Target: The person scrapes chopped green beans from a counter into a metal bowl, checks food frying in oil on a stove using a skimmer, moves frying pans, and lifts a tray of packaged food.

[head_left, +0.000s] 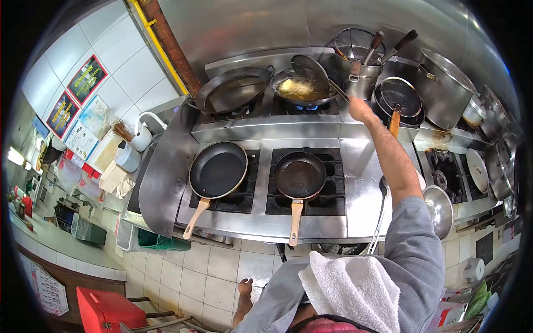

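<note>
My right hand (361, 110) is closed around the long handle of a round strainer (311, 71). The dark strainer is tilted over the back of a wok (281, 100) on the rear burner. Pale yellow food (296, 87) bubbles in the wok's oil, and a blue flame burns underneath. Low at my side hangs my left hand (245, 287), its fingers loosely curled with nothing visible in them.
Left of the wok sits a large dark pan (233, 91). Two frying pans, one larger (219, 169) and one smaller (300, 175), rest on the front burners. A utensil-filled pot (360, 77), another pan (401, 97) and a tall stockpot (444, 91) stand right.
</note>
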A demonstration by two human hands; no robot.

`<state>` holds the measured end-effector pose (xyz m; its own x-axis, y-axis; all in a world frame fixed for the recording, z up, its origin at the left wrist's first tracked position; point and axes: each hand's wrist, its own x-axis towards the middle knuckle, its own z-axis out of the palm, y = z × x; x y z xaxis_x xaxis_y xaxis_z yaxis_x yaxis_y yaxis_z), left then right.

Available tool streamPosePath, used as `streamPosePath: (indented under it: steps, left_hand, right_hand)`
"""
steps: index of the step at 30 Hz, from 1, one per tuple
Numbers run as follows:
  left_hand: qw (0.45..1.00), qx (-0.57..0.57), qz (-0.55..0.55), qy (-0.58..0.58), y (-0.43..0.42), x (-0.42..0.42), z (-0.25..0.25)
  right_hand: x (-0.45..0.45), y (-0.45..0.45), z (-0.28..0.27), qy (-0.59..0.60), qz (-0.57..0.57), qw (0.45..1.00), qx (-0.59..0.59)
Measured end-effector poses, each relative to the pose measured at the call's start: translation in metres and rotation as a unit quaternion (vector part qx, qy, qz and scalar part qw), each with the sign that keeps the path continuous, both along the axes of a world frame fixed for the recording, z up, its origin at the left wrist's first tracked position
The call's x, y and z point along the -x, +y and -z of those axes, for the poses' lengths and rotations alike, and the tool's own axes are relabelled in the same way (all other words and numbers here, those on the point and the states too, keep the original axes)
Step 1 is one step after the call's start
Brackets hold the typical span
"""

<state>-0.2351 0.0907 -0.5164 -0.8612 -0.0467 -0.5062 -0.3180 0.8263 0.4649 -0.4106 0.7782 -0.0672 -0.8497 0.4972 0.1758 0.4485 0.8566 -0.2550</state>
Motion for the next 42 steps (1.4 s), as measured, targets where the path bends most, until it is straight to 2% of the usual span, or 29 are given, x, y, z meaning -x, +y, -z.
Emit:
streamPosePath:
  steps: [1,3,4,6,8,10,12,15,22,25,26,28,29,31,32,33,34,35,36,37,38,39,40,41,42]
  left_hand:
    - [0.997,-0.025,-0.076,0.001,0.009,-0.001,-0.013]
    - [0.998,-0.019,-0.063,-0.002,0.018,0.0,-0.023]
    - [0.999,-0.014,-0.05,-0.006,0.023,0.001,-0.03]
    - [0.999,-0.014,-0.037,-0.008,0.027,-0.001,-0.034]
    - [0.998,0.009,-0.041,-0.041,0.032,-0.007,-0.05]
    - [0.998,0.013,-0.039,-0.04,0.029,-0.011,-0.045]
    - [0.998,0.018,-0.039,-0.043,0.024,-0.019,-0.041]
    - [0.998,0.003,-0.05,-0.029,0.016,-0.029,-0.041]
    - [0.994,-0.046,-0.096,-0.021,0.003,-0.039,-0.027]
    - [0.992,-0.047,-0.115,-0.014,0.002,-0.039,-0.021]
    - [0.991,-0.048,-0.122,-0.013,0.0,-0.039,-0.019]
    - [0.991,-0.045,-0.122,-0.014,-0.003,-0.043,-0.013]
    - [0.985,-0.057,-0.161,0.009,-0.004,-0.047,-0.008]
    - [0.983,-0.046,-0.178,0.021,-0.004,-0.056,-0.005]
    - [0.981,-0.048,-0.186,0.031,0.0,-0.062,-0.013]
    - [0.98,-0.037,-0.193,0.039,0.002,-0.07,-0.013]
    - [0.964,-0.079,-0.254,0.012,0.002,-0.078,0.001]
    - [0.97,-0.028,-0.24,0.039,0.011,-0.089,-0.01]
    - [0.965,-0.032,-0.256,0.043,0.019,-0.1,-0.01]
    - [0.964,-0.005,-0.263,0.031,0.026,-0.11,-0.008]
    - [0.962,0.002,-0.272,0.033,0.037,-0.122,-0.009]
    - [0.956,0.005,-0.293,0.025,0.049,-0.133,-0.013]
    - [0.95,0.009,-0.311,0.015,0.064,-0.151,-0.019]
    - [0.935,0.006,-0.355,0.012,0.079,-0.17,-0.016]
    - [0.935,0.012,-0.354,-0.014,0.09,-0.186,-0.016]
  right_hand:
    - [0.001,0.0,-0.001,0.026,0.001,0.998,0.051]
    - [0.002,-0.007,-0.006,0.043,0.03,0.981,0.185]
    - [0.006,-0.004,-0.001,0.044,0.029,0.982,0.184]
    - [0.024,0.01,0.019,0.132,0.034,0.917,0.376]
    - [0.026,0.007,0.023,0.146,0.038,0.899,0.412]
    - [0.024,0.001,0.023,0.156,0.028,0.847,0.507]
    - [0.019,-0.008,0.024,0.157,0.018,0.846,0.509]
    - [0.014,-0.023,0.024,0.193,0.018,0.811,0.551]
    - [0.017,-0.044,0.021,0.207,-0.002,0.852,0.48]
    - [0.027,-0.041,0.03,0.195,0.018,0.908,0.37]
    - [0.033,-0.033,0.04,0.193,0.012,0.909,0.37]
    - [0.041,-0.043,0.04,0.239,-0.012,0.947,0.214]
    - [0.038,-0.045,0.038,0.199,0.022,0.943,0.265]
    - [0.04,-0.055,0.037,0.214,0.012,0.968,0.131]
    - [0.048,-0.049,0.043,0.214,0.003,0.966,0.144]
    - [0.06,-0.035,0.057,0.233,-0.012,0.968,0.089]
    - [0.071,-0.021,0.07,0.236,-0.028,0.969,0.068]
    - [0.091,0.009,0.094,0.236,-0.044,0.966,0.101]
    - [0.075,-0.014,0.072,0.23,-0.038,0.97,0.072]
    - [0.083,0.0,0.08,0.206,-0.06,0.97,0.113]
    - [0.088,0.004,0.086,0.236,-0.085,0.966,0.058]
    - [0.102,0.022,0.102,0.231,-0.099,0.965,0.072]
    - [0.101,0.018,0.103,0.216,-0.098,0.971,0.015]
    - [0.109,0.024,0.112,0.209,-0.092,0.973,0.012]
    - [0.108,0.018,0.109,0.157,-0.045,0.984,0.075]
